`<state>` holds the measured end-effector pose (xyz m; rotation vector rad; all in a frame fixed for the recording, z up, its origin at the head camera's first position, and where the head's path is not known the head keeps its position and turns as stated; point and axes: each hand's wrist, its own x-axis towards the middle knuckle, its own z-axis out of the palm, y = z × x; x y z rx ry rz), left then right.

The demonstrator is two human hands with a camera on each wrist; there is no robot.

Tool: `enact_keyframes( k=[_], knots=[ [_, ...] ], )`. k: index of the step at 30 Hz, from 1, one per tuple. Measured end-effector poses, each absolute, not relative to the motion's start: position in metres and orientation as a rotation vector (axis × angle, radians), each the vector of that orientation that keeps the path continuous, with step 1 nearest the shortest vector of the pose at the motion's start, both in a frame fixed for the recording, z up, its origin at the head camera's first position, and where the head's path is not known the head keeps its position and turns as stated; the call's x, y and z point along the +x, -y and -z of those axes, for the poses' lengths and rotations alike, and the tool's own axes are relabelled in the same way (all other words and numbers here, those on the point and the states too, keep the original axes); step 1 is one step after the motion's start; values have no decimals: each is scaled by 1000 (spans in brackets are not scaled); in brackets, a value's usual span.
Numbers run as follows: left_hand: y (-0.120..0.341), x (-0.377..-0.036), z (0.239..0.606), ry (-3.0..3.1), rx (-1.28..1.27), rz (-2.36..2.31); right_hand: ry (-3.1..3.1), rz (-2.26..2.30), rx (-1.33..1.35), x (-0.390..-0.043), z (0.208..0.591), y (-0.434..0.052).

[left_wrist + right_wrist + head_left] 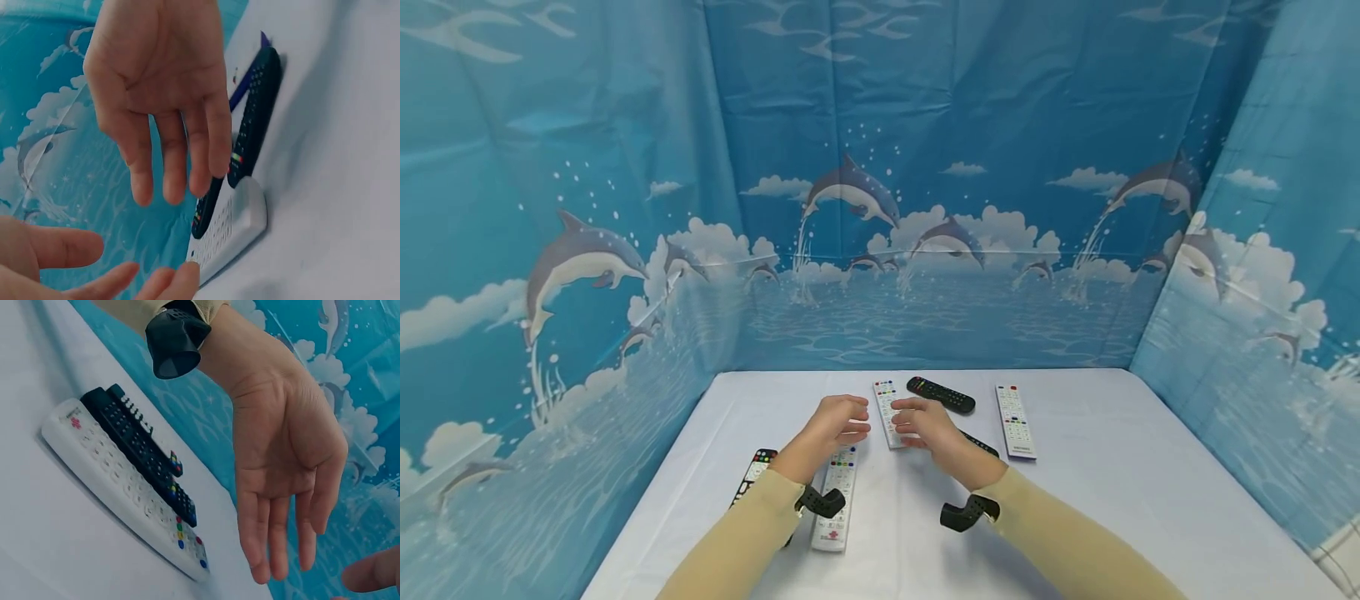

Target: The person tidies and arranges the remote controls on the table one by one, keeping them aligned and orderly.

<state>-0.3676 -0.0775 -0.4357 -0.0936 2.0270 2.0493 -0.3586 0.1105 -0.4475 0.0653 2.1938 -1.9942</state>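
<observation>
Both bare hands hover over the white-covered table, palms facing each other and fingers loosely extended. The left hand [830,432] is above the far end of a white remote control with a red logo [832,512]. The right hand [936,432] is beside another white remote control [883,408] that lies between the hands, its near end partly covered by the fingers in the head view. Nothing is in either palm: the right wrist view shows the left hand [275,450], and the left wrist view the right hand [165,94].
A black remote control [942,395] lies behind the right hand; another [979,443] is partly covered by that arm. Further right is a white remote control [1017,423]. A black remote control with pale keys [752,475] lies left. A dolphin-print curtain [925,308] surrounds the table.
</observation>
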Motion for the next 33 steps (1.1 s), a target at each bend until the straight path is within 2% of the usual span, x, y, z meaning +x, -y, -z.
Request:
enact_keyframes(
  k=[6, 14, 20, 25, 33],
  knots=[
    [74, -380, 447, -1699, -240, -2181, -2271, 1959, 119, -373, 454, -114],
    [71, -382, 464, -1633, -194, -2198, -2296, 1892, 135, -389, 471, -117],
    [64, -397, 467, -1511, -285, -2259, -2150, 1945, 104, -394, 471, -121],
    [56, -409, 467, -1521, -394, -2225, -2108, 1947, 129, -397, 467, -122],
    [57, -410, 476, -1644, -372, -2145, -2201, 1877, 188, -397, 471, -124]
  ],
)
